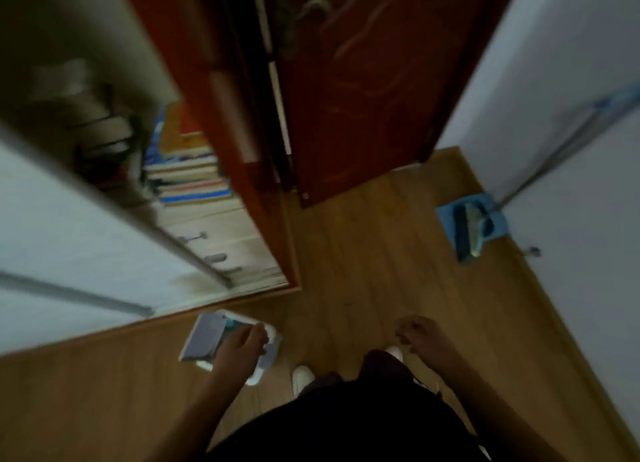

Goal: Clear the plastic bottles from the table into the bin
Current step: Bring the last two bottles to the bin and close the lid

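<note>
Though blur hides whether the left hand (pixel 244 344), poised over the white bin (pixel 204 340) on the floor (pixel 346 253) beside the bookcase (pixel 194 170), pinches anything, the right hand (pixel 420 333) hangs loosely curled and empty; no bottles or tabletop show, so progress is unclear.

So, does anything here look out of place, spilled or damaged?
Nothing looks spilled or damaged. The blue dustpan stands by the wall, the books lie stacked. Blur could hide small faults.
</note>
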The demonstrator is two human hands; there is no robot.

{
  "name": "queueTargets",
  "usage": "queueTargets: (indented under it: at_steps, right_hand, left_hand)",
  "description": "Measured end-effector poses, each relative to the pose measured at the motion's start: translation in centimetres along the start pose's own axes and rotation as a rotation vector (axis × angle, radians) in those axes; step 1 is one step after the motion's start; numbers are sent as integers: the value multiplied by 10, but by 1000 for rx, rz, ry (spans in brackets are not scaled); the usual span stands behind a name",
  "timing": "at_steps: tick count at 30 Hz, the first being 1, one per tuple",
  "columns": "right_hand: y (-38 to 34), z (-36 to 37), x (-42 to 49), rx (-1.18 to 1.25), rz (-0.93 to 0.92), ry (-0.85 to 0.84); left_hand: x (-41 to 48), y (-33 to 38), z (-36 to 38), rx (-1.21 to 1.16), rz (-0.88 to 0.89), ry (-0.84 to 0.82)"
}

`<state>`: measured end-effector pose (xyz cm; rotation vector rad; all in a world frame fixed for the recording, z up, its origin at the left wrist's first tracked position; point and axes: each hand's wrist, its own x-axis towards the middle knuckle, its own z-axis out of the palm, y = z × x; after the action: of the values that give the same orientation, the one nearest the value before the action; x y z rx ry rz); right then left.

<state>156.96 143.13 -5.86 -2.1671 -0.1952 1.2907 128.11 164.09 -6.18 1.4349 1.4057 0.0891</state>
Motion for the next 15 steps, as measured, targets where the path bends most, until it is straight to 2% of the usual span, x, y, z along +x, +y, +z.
queueTargets:
  at_steps: [9, 15]
  right_hand:
    - [154, -142, -48, 385, 105, 282]
    - [209, -224, -61, 522, 152, 399]
  left_hand:
    - [14, 103, 163, 195, 98, -223]
    - [19, 148, 258, 286, 119, -319]
